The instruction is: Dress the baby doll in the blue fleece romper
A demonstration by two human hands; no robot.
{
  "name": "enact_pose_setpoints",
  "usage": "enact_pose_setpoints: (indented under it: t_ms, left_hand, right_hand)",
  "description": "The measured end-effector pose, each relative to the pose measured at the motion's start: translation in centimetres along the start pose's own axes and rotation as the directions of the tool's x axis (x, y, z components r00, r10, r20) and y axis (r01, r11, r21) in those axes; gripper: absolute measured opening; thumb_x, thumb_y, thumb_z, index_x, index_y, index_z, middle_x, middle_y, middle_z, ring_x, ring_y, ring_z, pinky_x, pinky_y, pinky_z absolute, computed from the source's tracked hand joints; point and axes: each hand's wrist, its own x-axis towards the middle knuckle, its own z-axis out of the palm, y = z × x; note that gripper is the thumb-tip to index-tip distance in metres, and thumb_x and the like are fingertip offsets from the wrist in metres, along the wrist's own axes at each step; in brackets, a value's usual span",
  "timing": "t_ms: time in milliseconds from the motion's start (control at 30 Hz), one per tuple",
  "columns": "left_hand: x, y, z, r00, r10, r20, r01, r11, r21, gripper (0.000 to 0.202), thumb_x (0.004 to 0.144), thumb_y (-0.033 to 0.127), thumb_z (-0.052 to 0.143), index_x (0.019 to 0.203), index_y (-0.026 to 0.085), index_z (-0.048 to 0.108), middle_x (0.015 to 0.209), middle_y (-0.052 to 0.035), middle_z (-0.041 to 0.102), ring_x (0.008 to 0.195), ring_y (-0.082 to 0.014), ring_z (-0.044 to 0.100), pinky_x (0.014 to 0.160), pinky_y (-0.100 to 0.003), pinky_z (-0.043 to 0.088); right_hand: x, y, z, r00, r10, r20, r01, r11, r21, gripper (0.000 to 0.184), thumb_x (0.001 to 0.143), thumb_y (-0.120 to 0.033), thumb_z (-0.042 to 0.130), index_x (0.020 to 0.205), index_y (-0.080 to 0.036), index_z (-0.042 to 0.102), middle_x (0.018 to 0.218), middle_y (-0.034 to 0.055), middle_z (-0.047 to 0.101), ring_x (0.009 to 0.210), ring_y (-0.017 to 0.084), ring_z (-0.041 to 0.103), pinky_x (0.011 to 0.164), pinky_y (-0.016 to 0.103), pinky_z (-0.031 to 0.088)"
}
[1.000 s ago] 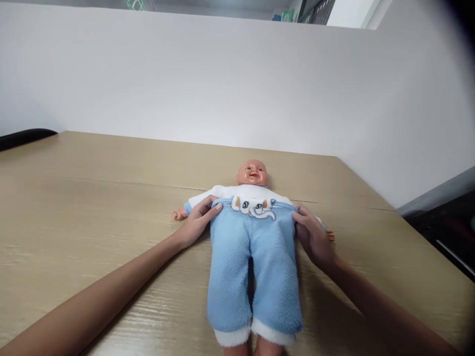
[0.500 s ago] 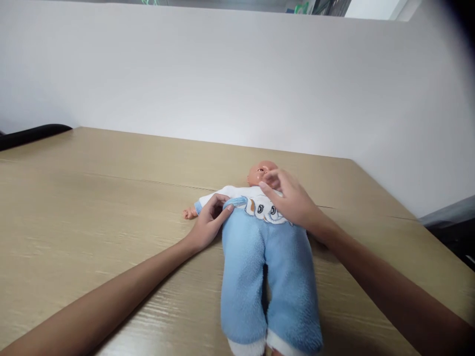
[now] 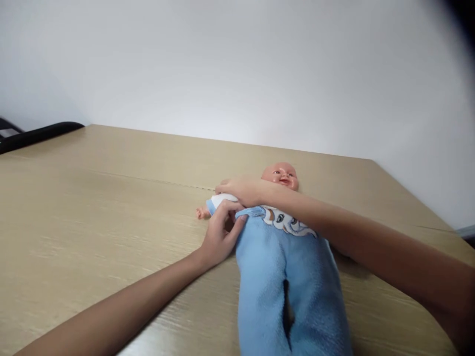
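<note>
Right grip (image 3: 240,190) has swung across the doll (image 3: 281,175) since 0.5 s ago: it was at the face, now it sits on the white sleeve (image 3: 221,200), at 10 o'clock of the chest. Left grip (image 3: 221,233) has stayed at the waistband. Doll has slid right and nearer in view.

Counts: 1 doll, 1 pair of blue trousers (image 3: 293,282), 1 elephant patch (image 3: 286,222), 2 hands, both the person's own. Only 1 doll hand (image 3: 202,213) is visible.

Doll lies on its back on the desk (image 3: 92,207), head at 12 o'clock, legs toward 6 and cut off by the frame edge.

Left grip: at 9 o'clock of the waist, fingers curled in, fingertips on the blue waistband edge, thumb up by the sleeve. It is closed on the trousers' side.

Right grip: forearm crosses the chest from 4 o'clock, covering part of the patch. Fingers are bent over the sleeve, touching it. Can't tell if they clamp it or just rest there.

The two grips are just beside each other, thumb of the left nearly at the right's fingers.

Rest: 1 black object (image 3: 37,133) at the desk's 10 o'clock edge, well apart from the doll. White wall (image 3: 237,74) behind.
</note>
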Motion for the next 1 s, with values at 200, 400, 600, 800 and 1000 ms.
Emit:
enact_pose_setpoints:
  t_ms: [200, 400, 600, 800, 1000]
  left_hand:
    - [-0.4, 0.3, -0.6, 0.984, 0.175, 0.021, -0.177, 0.977, 0.118, 0.007, 0.108, 0.022, 0.063, 0.114, 0.025, 0.062, 0.106, -0.0055, 0.066, 0.100, -0.0216, 0.064, 0.092, -0.038, 0.050]
    - [-1.6, -0.4, -0.5, 0.920, 0.390, -0.040, -0.379, 0.912, 0.156, 0.027, 0.106, 0.014, 0.060, 0.128, 0.029, 0.059, 0.134, -0.0103, 0.057, 0.133, -0.0273, 0.056, 0.118, -0.051, 0.043]
    - [-0.9, -1.4, 0.4, 0.986, 0.005, -0.167, -0.040, 0.978, -0.204, 0.009, 0.113, 0.033, 0.056, 0.121, 0.030, 0.059, 0.113, -0.0023, 0.063, 0.107, -0.0183, 0.061, 0.099, -0.033, 0.049]
    - [0.3, -0.7, 1.0, 0.908, -0.389, -0.157, 0.284, 0.845, -0.453, 0.024, 0.101, 0.046, 0.072, 0.099, 0.025, 0.061, 0.098, 0.0009, 0.061, 0.096, -0.0158, 0.058, 0.092, -0.026, 0.050]
    - [1.7, -1.4, 1.4, 0.779, -0.623, -0.074, 0.458, 0.645, -0.612, 0.036, 0.085, 0.047, 0.083, 0.096, 0.024, 0.058, 0.091, 0.0030, 0.063, 0.084, -0.0138, 0.059, 0.079, -0.025, 0.049]
  right_hand:
    - [-5.2, 0.9, -1.7, 0.932, 0.168, -0.320, -0.089, 0.965, 0.247, 0.039, 0.090, -0.026, 0.064, 0.129, -0.022, 0.064, 0.109, 0.0051, 0.076, 0.094, 0.025, 0.070, 0.082, 0.034, 0.048]
    - [-7.2, 0.8, -0.7, 0.957, 0.124, -0.264, -0.007, 0.915, 0.404, 0.052, 0.077, -0.007, 0.051, 0.122, -0.022, 0.072, 0.110, 0.0027, 0.079, 0.102, 0.024, 0.071, 0.091, 0.035, 0.052]
    - [-7.2, 0.3, 0.1, 0.962, -0.049, -0.270, 0.132, 0.945, 0.300, 0.046, 0.083, -0.005, 0.057, 0.122, -0.019, 0.077, 0.128, 0.0107, 0.076, 0.119, 0.026, 0.070, 0.101, 0.038, 0.053]
    - [-9.7, -1.3, -0.3, 0.931, 0.295, -0.216, -0.197, 0.903, 0.381, 0.031, 0.107, -0.049, 0.059, 0.110, -0.022, 0.074, 0.111, 0.0074, 0.079, 0.104, 0.026, 0.072, 0.093, 0.036, 0.053]
    - [-10.3, -1.4, 1.5, 0.893, 0.408, -0.189, -0.308, 0.861, 0.405, 0.036, 0.102, -0.059, 0.064, 0.102, -0.023, 0.070, 0.101, 0.0036, 0.078, 0.092, 0.025, 0.069, 0.080, 0.035, 0.046]
